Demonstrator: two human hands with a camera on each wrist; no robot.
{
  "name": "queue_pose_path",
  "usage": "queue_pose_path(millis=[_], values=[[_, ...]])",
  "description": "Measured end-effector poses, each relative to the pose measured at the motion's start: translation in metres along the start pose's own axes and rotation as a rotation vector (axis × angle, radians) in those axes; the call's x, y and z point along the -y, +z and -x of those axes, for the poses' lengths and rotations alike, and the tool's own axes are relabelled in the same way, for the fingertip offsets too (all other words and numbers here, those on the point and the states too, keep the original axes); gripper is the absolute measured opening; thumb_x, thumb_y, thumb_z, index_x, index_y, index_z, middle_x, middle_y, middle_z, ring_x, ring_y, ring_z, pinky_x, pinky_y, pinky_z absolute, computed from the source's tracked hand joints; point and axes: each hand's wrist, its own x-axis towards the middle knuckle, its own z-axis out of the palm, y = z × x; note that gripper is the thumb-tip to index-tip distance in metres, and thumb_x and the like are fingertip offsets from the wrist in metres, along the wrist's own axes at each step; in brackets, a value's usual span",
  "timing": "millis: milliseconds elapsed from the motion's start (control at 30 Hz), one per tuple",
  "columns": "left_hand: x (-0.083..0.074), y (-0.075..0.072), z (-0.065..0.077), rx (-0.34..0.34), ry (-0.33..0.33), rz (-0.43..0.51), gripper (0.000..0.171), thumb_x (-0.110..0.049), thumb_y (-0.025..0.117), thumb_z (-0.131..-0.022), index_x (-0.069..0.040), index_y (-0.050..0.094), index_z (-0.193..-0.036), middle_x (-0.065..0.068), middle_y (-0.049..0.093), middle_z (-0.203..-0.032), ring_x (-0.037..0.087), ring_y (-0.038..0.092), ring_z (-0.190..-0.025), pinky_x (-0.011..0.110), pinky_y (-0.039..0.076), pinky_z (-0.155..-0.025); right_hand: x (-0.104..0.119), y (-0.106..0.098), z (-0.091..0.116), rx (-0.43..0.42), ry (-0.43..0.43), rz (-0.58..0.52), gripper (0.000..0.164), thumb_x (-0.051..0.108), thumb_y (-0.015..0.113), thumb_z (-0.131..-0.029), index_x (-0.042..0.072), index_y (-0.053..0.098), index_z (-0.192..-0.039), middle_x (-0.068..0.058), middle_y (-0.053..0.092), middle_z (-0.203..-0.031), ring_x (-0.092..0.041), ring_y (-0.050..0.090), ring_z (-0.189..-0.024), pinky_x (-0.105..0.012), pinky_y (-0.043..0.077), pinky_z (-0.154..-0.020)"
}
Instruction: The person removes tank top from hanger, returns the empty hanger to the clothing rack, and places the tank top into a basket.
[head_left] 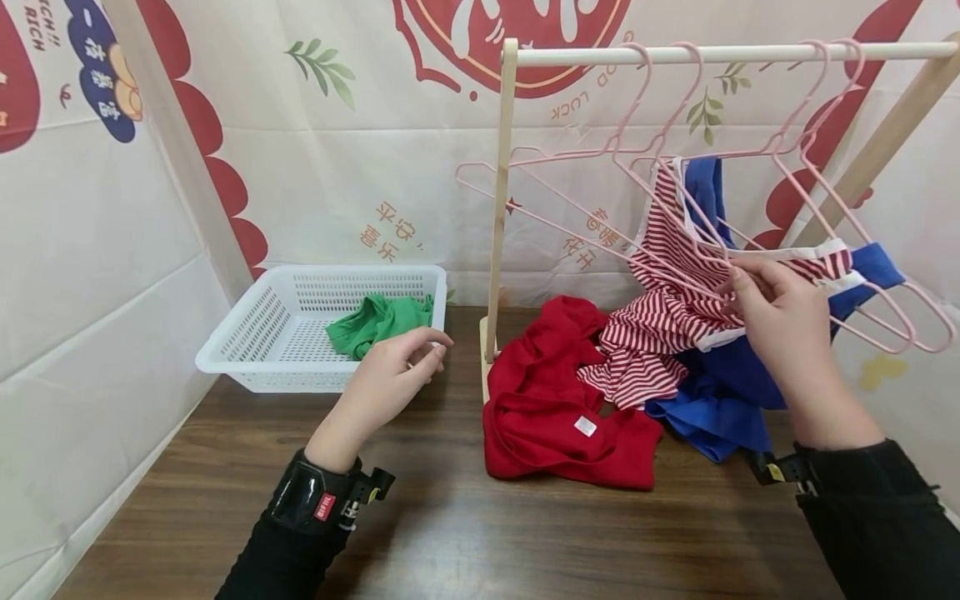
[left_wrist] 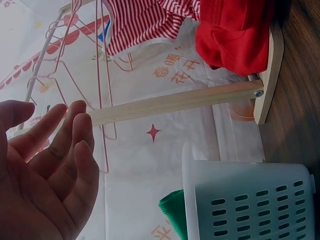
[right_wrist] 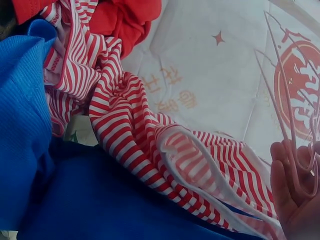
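Note:
My right hand (head_left: 783,312) holds the near ends of two pink clothes hangers (head_left: 622,158), which hang by their hooks from the rack's rod. In the right wrist view, the fingers (right_wrist: 282,187) curl about the hanger ends. Beside that hand, a red-and-white striped garment (head_left: 675,225) and a blue garment (head_left: 708,187) hang on other pink hangers (head_left: 813,200), their lower parts trailing down. My left hand (head_left: 390,375) hovers by the basket's right front corner, fingers loosely bent and holding nothing. A red garment (head_left: 555,400) with a white label lies heaped under the rack.
A white perforated basket (head_left: 247,367) stands at the back left with a green garment (head_left: 382,321) inside. The wooden rack's left post (head_left: 501,200) rises between basket and clothes. Printed cloth (head_left: 337,183) walls the back and sides of the brown table (head_left: 420,517).

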Motion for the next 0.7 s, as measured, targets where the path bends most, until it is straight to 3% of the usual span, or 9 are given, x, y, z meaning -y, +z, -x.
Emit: queue_pose_path(millis=[67, 200, 267, 333, 433, 533, 700], values=[[-0.001, 0.0, -0.001, 0.005, 0.003, -0.01, 0.018, -0.023, 0.054, -0.099, -0.018, 0.065, -0.113, -0.009, 0.065, -0.081, 0.01, 0.061, -0.071, 0.034, 0.049, -0.064, 0.001, 0.0, 0.002, -0.006, -0.014, 0.023, 0.034, 0.027, 0.056, -0.099, 0.003, 0.068, -0.119, 0.025, 0.06, -0.083, 0.012, 0.054, -0.071, -0.005, 0.04, -0.064], [-0.003, 0.001, -0.002, 0.012, 0.01, -0.026, 0.019, -0.022, 0.054, -0.099, -0.018, 0.066, -0.113, -0.009, 0.064, -0.082, 0.01, 0.061, -0.072, 0.033, 0.049, -0.064, 0.008, 0.0, 0.007, -0.029, -0.079, 0.159, 0.035, 0.03, 0.059, -0.097, 0.006, 0.069, -0.12, -0.001, 0.072, -0.097, 0.021, 0.042, -0.073, -0.015, 0.035, -0.063], [-0.003, 0.001, -0.003, 0.014, 0.015, -0.04, 0.019, -0.023, 0.055, -0.099, -0.018, 0.066, -0.113, -0.008, 0.064, -0.083, 0.01, 0.06, -0.073, 0.033, 0.049, -0.064, 0.013, 0.0, 0.009, -0.031, -0.118, 0.236, 0.036, 0.03, 0.059, -0.096, 0.006, 0.068, -0.121, -0.016, 0.07, -0.102, 0.01, 0.052, -0.076, -0.026, 0.034, -0.062], [-0.005, 0.002, -0.003, 0.015, 0.019, -0.058, 0.019, -0.024, 0.055, -0.099, -0.018, 0.066, -0.113, -0.008, 0.064, -0.084, 0.01, 0.06, -0.074, 0.033, 0.049, -0.065, 0.019, 0.001, 0.011, -0.023, -0.149, 0.285, 0.037, 0.029, 0.059, -0.095, 0.005, 0.066, -0.123, -0.022, 0.067, -0.11, -0.008, 0.062, -0.085, -0.036, 0.039, -0.067], [-0.006, 0.004, -0.003, 0.016, 0.025, -0.094, 0.019, -0.025, 0.056, -0.098, -0.019, 0.067, -0.113, -0.007, 0.064, -0.087, 0.01, 0.059, -0.077, 0.032, 0.049, -0.067, 0.024, 0.003, 0.011, -0.024, -0.196, 0.317, 0.039, 0.024, 0.061, -0.093, 0.002, 0.063, -0.125, -0.026, 0.062, -0.118, -0.045, 0.056, -0.104, -0.053, 0.041, -0.083], [-0.008, 0.007, -0.004, 0.023, 0.034, -0.13, 0.019, -0.026, 0.056, -0.098, -0.019, 0.067, -0.112, -0.008, 0.063, -0.087, 0.01, 0.058, -0.077, 0.031, 0.048, -0.069, 0.028, 0.006, 0.013, -0.069, -0.273, 0.329, 0.042, 0.021, 0.064, -0.09, 0.001, 0.06, -0.127, -0.028, 0.06, -0.12, -0.049, 0.05, -0.111, -0.059, 0.034, -0.097], [-0.009, 0.012, -0.006, 0.03, 0.058, -0.176, 0.017, -0.027, 0.056, -0.098, -0.021, 0.068, -0.109, -0.01, 0.063, -0.085, 0.009, 0.057, -0.078, 0.031, 0.047, -0.07, 0.036, 0.01, 0.019, -0.192, -0.452, 0.346, 0.046, 0.024, 0.061, -0.089, -0.002, 0.06, -0.126, -0.026, 0.057, -0.123, -0.047, 0.047, -0.114, -0.057, 0.031, -0.102]])
